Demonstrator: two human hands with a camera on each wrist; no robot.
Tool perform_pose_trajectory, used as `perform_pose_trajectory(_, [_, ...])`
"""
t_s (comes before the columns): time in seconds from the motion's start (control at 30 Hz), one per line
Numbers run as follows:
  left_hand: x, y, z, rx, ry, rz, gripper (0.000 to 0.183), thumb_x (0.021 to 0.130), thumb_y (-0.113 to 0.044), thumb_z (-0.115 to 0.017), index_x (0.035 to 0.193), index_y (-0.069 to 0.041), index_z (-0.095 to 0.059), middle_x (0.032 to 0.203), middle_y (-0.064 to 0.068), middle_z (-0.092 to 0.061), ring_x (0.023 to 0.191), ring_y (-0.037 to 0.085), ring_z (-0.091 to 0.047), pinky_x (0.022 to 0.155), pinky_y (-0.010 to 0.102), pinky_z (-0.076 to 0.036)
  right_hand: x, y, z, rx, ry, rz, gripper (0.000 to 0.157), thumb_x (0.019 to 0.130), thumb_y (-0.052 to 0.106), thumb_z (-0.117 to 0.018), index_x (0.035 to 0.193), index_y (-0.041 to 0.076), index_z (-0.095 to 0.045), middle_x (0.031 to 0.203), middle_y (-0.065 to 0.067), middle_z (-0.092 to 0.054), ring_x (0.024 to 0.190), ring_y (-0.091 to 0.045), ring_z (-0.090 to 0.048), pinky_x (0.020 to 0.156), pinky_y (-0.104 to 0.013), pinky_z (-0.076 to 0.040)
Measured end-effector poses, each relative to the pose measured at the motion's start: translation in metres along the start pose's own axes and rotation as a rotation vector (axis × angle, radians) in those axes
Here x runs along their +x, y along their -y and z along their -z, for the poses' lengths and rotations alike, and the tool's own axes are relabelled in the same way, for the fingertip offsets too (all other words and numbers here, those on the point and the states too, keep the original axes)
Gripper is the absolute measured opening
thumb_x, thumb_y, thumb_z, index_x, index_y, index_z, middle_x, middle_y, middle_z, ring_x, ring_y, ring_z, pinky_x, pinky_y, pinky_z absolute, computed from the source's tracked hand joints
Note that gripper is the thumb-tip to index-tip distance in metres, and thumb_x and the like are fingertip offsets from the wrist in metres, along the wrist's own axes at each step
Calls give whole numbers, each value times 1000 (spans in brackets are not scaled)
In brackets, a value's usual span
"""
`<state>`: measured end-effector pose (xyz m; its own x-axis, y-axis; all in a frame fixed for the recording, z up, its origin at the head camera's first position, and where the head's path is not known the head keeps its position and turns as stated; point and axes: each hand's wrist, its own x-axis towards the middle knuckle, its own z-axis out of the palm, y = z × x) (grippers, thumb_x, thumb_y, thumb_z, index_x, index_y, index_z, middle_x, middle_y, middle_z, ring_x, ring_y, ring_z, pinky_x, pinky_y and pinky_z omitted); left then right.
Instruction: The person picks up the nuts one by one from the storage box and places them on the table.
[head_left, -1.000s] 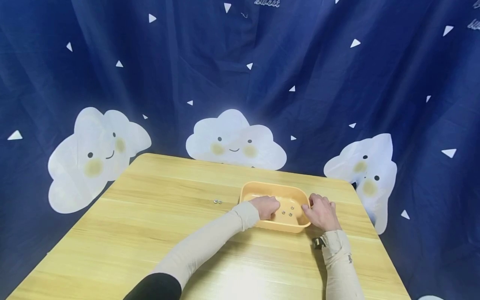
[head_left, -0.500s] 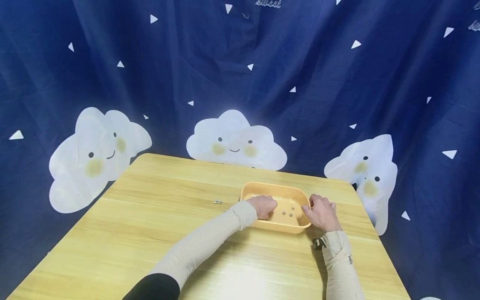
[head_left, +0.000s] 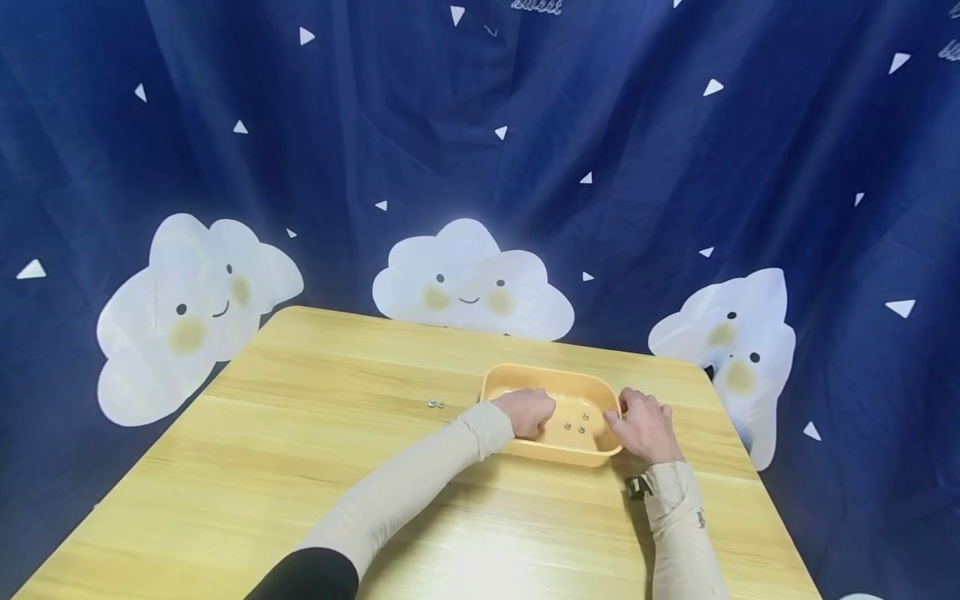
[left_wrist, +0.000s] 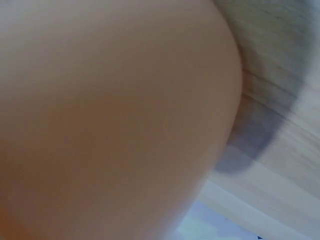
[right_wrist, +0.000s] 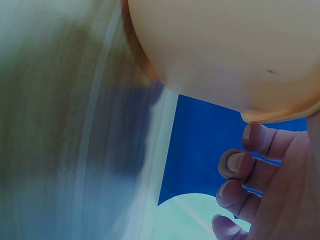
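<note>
Curtain [head_left: 645, 92] hangs behind the counter [head_left: 300, 433]. My left grip [head_left: 527, 413] sits inside the tray [head_left: 562, 455], closure and contents hidden; my right grip [head_left: 645, 427] pinches the tray's right rim.

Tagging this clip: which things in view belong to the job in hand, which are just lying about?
Job, as I read it:
orange tray
left hand, inside it
right hand, at its rim
three small shiny pieces inside
probably two similar pieces outside it

Just setting:
wooden table
cloud-print curtain
</note>
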<state>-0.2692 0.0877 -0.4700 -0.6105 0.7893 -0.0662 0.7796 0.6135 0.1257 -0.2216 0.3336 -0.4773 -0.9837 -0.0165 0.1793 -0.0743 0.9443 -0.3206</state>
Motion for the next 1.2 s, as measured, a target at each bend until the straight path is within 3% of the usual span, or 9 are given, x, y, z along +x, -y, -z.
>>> perform_pose_trajectory(0.37, [0,-1,1,-22,1,4,31,84,4,-70,65,-18,-58,63,-8,-56,54,6,-47,51,16,-42,0,-1,-2,-1,-19,2,21,88,29,-61,77,14,-51,74,-5,-53,73,-26,-51,71,-41,-31])
perform_pose_trajectory(0.73, [1,3,2,-24,-3,-16,42,85,5,-69,58,-21,-48,59,-8,-52,52,6,-44,49,16,-39,0,-1,-3,-7,-30,11,19,87,29,-60,77,15,-51,73,-5,-54,73,-27,-52,70,-41,-32])
perform_pose_trajectory(1.2, [-4,4,3,8,5,-10,20,85,1,-71,73,-15,-68,71,-6,-67,57,7,-53,53,16,-46,0,0,-1,-6,-19,1,19,89,28,-61,78,14,-52,74,-5,-55,74,-27,-53,71,-41,-33])
